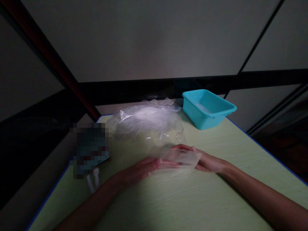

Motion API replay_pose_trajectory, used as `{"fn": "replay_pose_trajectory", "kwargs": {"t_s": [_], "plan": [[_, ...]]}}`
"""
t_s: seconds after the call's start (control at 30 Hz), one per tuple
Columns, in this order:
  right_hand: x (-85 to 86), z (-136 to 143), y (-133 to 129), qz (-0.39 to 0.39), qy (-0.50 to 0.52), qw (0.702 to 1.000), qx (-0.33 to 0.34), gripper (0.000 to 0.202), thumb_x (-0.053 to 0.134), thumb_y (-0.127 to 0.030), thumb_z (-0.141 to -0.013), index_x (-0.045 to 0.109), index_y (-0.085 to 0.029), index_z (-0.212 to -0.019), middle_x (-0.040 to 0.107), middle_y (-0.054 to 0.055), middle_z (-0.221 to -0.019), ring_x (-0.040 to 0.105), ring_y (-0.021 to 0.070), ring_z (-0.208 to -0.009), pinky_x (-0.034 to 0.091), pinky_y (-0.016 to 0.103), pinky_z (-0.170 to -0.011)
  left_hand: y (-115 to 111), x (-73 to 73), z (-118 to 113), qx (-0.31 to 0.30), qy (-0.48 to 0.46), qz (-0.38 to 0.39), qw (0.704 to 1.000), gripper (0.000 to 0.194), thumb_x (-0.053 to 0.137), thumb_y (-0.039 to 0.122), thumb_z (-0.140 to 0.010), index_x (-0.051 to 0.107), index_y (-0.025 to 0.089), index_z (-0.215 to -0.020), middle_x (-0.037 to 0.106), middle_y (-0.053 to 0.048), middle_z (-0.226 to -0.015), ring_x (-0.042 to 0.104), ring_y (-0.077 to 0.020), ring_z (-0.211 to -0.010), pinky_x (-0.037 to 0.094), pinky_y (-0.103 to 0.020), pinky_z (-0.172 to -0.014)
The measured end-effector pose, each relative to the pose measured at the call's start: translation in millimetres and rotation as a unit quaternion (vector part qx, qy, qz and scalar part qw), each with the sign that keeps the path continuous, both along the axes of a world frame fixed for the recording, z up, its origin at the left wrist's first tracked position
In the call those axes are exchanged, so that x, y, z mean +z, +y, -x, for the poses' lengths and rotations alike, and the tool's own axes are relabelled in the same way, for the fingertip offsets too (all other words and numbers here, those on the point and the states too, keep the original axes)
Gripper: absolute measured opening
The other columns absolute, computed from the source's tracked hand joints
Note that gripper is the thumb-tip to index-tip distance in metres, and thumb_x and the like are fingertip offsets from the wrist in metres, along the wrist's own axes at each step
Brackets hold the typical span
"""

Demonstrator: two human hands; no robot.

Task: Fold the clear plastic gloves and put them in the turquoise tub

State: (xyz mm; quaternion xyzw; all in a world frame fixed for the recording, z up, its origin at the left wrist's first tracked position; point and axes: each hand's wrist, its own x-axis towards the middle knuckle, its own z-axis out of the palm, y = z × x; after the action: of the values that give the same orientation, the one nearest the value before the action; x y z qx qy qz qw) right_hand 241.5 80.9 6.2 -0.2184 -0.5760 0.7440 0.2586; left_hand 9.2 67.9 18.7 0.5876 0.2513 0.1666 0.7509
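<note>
The left hand (146, 166) clamps the left end of a thin, translucent plastic piece (181, 158) between thumb and fingers; it overlaps the right hand (208, 161), whose grip is too blurred to tell.

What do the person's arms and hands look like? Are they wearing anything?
The slim left forearm and right forearm look bare: no sleeves, watches or bracelets show. The left hand and right hand have slender fingers; blur hides smaller details.

Panelled wall (154, 41); white cable (96, 176), perhaps.
</note>
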Motion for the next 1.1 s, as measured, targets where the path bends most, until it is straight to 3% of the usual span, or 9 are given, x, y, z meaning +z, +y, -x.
{"fn": "replay_pose_trajectory", "kwargs": {"t_s": [0.1, 0.17, 0.27, 0.37, 0.5, 0.67, 0.77, 0.9, 1.1], "plan": [[1.9, -2, 3, 0.077, 0.047, 0.996, 0.013, 0.071, 0.034, -0.071, -0.075, 0.047, -0.017, -0.119, 0.050, 0.013, -0.123, 0.045, 0.0249, -0.115, 0.035, 0.041, -0.095, 4, -4.7, -4, 0.011, -0.105, 0.087, 0.991, 0.048, 0.040, 0.044, -0.087, 0.053, 0.009, -0.118, 0.052, -0.013, -0.125, 0.042, -0.0273, -0.119, 0.023, -0.041, -0.101], [5.0, -4, 4, 0.094, 0.070, 0.993, 0.019, 0.068, 0.041, -0.068, -0.075, 0.049, -0.016, -0.118, 0.050, 0.013, -0.123, 0.046, 0.0249, -0.115, 0.035, 0.041, -0.095, 7, -7.2, -6, 0.033, -0.132, 0.112, 0.984, 0.046, 0.042, 0.041, -0.087, 0.055, 0.007, -0.116, 0.052, -0.014, -0.124, 0.042, -0.0267, -0.119, 0.022, -0.039, -0.102], [6.5, -4, 6, 0.078, 0.061, 0.995, -0.011, 0.053, 0.059, -0.049, -0.075, 0.053, -0.016, -0.116, 0.056, 0.010, -0.116, 0.053, 0.0206, -0.106, 0.036, 0.037, -0.094, 10, -9.9, -6, 0.056, -0.143, 0.146, 0.977, 0.044, 0.041, 0.039, -0.088, 0.056, 0.007, -0.114, 0.054, -0.013, -0.123, 0.044, -0.0263, -0.117, 0.025, -0.038, -0.100], [2.9, -2, 5, 0.050, 0.011, 0.997, -0.053, 0.035, 0.064, -0.033, -0.076, 0.061, -0.014, -0.106, 0.065, 0.006, -0.097, 0.060, 0.0141, -0.088, 0.040, 0.030, -0.087, 12, -10.6, -6, 0.062, -0.158, 0.188, 0.967, 0.043, 0.040, 0.038, -0.088, 0.055, 0.008, -0.115, 0.054, -0.012, -0.122, 0.045, -0.0268, -0.116, 0.025, -0.040, -0.101], [-1.4, 2, 5, 0.076, 0.003, 0.992, -0.096, 0.029, 0.063, -0.036, -0.075, 0.067, -0.012, -0.091, 0.067, 0.003, -0.083, 0.060, 0.0115, -0.074, 0.045, 0.027, -0.079, 13, -7.6, -9, 0.090, -0.175, 0.215, 0.957, 0.042, 0.042, 0.034, -0.087, 0.052, 0.004, -0.116, 0.052, -0.016, -0.124, 0.043, -0.0266, -0.118, 0.023, -0.038, -0.103], [-3.0, 5, 6, 0.119, 0.018, 0.982, -0.148, 0.027, 0.068, -0.034, -0.071, 0.067, -0.015, -0.089, 0.068, 0.001, -0.080, 0.060, 0.0082, -0.068, 0.046, 0.019, -0.069, 12, -2.1, -10, 0.199, -0.160, 0.239, 0.937, 0.026, 0.047, 0.020, -0.082, 0.056, 0.013, -0.106, 0.062, -0.008, -0.111, 0.054, -0.0235, -0.108, 0.034, -0.038, -0.096], [-3.7, 6, 5, 0.119, 0.015, 0.978, -0.170, 0.028, 0.067, -0.035, -0.072, 0.065, -0.016, -0.093, 0.068, 0.002, -0.082, 0.061, 0.0096, -0.072, 0.046, 0.021, -0.073, 10, -4.2, -9, 0.303, -0.145, 0.185, 0.923, 0.034, 0.054, 0.020, -0.077, 0.049, 0.015, -0.111, 0.064, -0.008, -0.107, 0.057, -0.0250, -0.103, 0.040, -0.037, -0.090], [-2.9, 5, 5, 0.067, -0.007, 0.975, -0.214, 0.043, 0.067, -0.032, -0.071, 0.053, -0.017, -0.109, 0.066, 0.005, -0.093, 0.061, 0.0146, -0.086, 0.045, 0.027, -0.076, 6, -12.3, -12, 0.415, -0.061, 0.054, 0.906, 0.059, 0.065, 0.017, -0.067, 0.038, 0.021, -0.119, 0.059, -0.008, -0.113, 0.059, -0.0244, -0.098, 0.047, -0.034, -0.079], [-2.3, -1, 6, -0.064, -0.107, 0.952, -0.279, 0.055, 0.066, -0.023, -0.066, 0.040, -0.018, -0.114, 0.064, 0.005, -0.088, 0.060, 0.0144, -0.074, 0.046, 0.029, -0.068, 4, -19.1, -15, 0.464, 0.025, -0.093, 0.880, 0.075, 0.064, 0.016, -0.062, 0.027, 0.020, -0.128, 0.050, -0.012, -0.121, 0.056, -0.0247, -0.103, 0.049, -0.031, -0.075]]}}
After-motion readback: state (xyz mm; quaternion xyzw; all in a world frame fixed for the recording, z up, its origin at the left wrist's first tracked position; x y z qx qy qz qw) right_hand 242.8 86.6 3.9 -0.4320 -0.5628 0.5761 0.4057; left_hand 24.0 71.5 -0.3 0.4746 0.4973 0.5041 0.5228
